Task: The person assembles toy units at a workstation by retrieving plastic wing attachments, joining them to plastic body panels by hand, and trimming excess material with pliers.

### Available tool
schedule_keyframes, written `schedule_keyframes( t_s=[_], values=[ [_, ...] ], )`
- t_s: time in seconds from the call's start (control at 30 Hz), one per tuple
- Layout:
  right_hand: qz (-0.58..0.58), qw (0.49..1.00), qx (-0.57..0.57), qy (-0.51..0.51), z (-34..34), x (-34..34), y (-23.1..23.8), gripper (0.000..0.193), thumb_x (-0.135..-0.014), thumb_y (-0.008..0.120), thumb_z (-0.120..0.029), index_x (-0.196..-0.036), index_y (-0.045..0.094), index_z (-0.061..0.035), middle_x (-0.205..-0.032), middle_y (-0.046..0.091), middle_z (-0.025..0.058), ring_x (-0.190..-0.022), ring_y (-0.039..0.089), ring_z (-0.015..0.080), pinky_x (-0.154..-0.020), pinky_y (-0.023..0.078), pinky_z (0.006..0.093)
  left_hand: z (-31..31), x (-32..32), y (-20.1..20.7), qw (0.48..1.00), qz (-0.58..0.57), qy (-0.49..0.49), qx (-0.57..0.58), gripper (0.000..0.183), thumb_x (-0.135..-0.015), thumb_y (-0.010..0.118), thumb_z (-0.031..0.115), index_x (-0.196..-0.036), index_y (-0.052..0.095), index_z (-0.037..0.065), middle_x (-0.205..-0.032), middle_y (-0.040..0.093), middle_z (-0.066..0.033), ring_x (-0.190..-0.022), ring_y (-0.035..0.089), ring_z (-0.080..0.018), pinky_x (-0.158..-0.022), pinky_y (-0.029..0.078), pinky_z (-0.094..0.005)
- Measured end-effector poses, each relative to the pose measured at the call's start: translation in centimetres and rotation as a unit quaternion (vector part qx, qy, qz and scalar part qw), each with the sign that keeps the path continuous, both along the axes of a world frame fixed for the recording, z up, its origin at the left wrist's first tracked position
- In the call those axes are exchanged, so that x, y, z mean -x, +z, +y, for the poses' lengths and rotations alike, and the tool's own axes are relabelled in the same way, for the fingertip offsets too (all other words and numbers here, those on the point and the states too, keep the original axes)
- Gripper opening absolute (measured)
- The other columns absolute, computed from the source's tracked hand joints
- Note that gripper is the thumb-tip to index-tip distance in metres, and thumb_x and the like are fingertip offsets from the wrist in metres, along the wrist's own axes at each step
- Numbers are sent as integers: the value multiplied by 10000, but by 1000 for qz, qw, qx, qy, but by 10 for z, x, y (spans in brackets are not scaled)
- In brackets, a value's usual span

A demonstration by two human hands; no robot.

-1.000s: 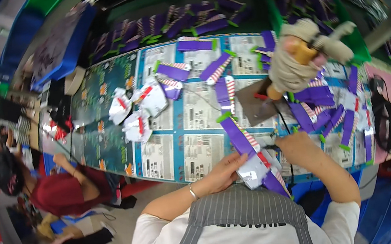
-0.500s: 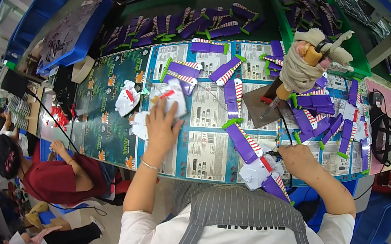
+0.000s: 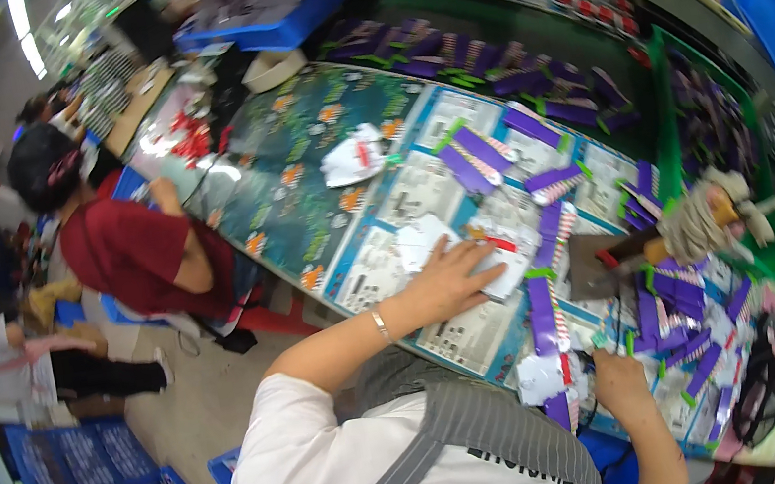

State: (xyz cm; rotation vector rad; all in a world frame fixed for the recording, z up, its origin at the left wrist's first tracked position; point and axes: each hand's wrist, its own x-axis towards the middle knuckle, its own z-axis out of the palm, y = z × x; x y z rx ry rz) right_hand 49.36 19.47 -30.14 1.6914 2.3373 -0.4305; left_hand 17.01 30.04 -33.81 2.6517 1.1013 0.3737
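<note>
My left hand holds a white plastic piece with a red strip across it, low over the table, its fingers reaching over the piece's near edge. Just left of it lies a second white piece, partly behind my hand. My right hand is closed at the table's near edge; what it grips is too small and blurred to make out. Beside it sits a white piece with a red part, against purple pieces with striped, green-ended edges.
Farther left lies another white piece. A cloth-wrapped stand rises beyond my right hand, with purple pieces around it. A green crate, a black mesh item and a blue bin surround the work area. A person in red sits left.
The view has swung left and tilted, so the table appears turned. My left hand has brought the white piece slightly nearer to me. My right hand stays near the same white piece.
</note>
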Motion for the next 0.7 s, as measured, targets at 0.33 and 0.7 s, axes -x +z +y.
schedule_keyframes(
  t_s=[0.33,0.7],
  values=[
    [-57,995,86,17,4,4,11,222,-834,530,-184,-986,579,-30,-827,638,189,-753,624,363,-663,496,446,2,-3,-10,993,-88,24,-72,491,-807,626,326,-1244,470,164,-1298,430,-128,-1222,385,-306,-987,222,-675],
    [-124,983,132,0,-3,6,23,269,-871,518,-192,-1100,580,-66,-984,629,150,-872,597,341,-774,480,416,24,-13,30,864,-462,185,74,266,-911,497,187,-1123,504,27,-980,569,-177,-937,563,-309,-819,452,-362]
  ],
)
